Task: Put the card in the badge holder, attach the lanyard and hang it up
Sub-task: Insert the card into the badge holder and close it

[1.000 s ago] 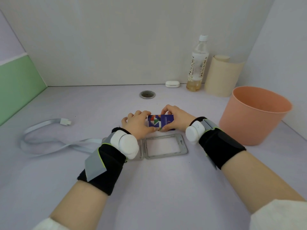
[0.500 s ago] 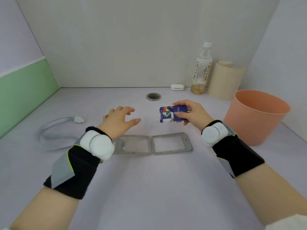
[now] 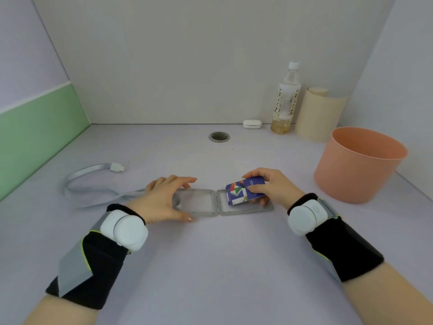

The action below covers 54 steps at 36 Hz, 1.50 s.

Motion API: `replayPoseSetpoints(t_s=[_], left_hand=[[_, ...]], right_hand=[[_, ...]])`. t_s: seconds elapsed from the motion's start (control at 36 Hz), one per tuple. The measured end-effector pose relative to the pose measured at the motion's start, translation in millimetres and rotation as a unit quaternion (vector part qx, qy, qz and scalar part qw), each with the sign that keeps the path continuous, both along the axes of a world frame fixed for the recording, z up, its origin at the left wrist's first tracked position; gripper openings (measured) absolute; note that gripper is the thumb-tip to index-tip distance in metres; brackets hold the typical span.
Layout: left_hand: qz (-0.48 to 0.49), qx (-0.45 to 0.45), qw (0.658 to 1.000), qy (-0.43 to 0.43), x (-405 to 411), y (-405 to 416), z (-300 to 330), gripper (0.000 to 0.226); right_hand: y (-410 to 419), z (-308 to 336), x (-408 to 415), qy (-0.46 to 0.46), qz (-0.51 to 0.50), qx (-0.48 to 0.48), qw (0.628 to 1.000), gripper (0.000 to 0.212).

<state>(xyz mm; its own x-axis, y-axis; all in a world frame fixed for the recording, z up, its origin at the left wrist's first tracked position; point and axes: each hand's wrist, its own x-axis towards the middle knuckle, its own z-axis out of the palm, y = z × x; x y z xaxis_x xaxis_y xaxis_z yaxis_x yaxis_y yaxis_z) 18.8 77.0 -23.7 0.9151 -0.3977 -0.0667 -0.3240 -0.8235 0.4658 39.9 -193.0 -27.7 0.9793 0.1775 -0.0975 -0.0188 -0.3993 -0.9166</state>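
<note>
A clear badge holder point(image 3: 206, 208) lies opened flat in two halves on the lilac table. My right hand point(image 3: 273, 187) pinches a blue patterned card point(image 3: 243, 193) and holds it tilted over the holder's right half, its lower edge at the frame. My left hand point(image 3: 164, 199) spans the left half, thumb at the near edge and fingers at the far edge. The grey lanyard point(image 3: 91, 181) lies looped on the table to the left, its white clip point(image 3: 116, 168) at the far end; its near end runs behind my left hand.
A pink bucket point(image 3: 358, 165) stands at the right. Along the back wall are a drink bottle point(image 3: 285, 99), a beige roll point(image 3: 319, 113) and a small white case point(image 3: 252, 124). A round metal grommet point(image 3: 219, 136) sits in the table behind the holder.
My right hand has brought the card down from above the table to the holder's right half. My left hand has let go of the card and come down onto the left half.
</note>
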Motion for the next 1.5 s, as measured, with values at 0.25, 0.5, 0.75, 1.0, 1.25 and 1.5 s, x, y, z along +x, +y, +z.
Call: replayPoseSetpoints(t_s=[0.25,0.5,0.75,1.0,1.25,1.5], left_hand=[[0.012,-0.005,1.0,-0.015,0,2,-8,0.087],[0.024,-0.037,0.998,-0.051,2,4,-8,0.085],[0.02,-0.05,0.997,-0.059,3,6,-9,0.072],[0.029,-0.074,0.994,-0.072,1,11,-7,0.07],[0.032,-0.082,0.994,-0.072,0,14,-6,0.071],[0.028,-0.091,0.992,-0.077,1,15,-8,0.07]], right_hand=[[-2,-1,-6,0.007,0.005,-0.033,0.999,0.022],[9,-2,-8,-0.106,0.024,-0.202,0.973,0.033],[10,6,-17,-0.187,0.026,-0.33,0.925,0.045],[35,-1,-39,-0.196,0.19,-0.415,0.868,0.052],[34,0,-42,-0.143,0.244,-0.438,0.854,0.067],[32,-1,-41,-0.124,0.246,-0.428,0.861,0.069]])
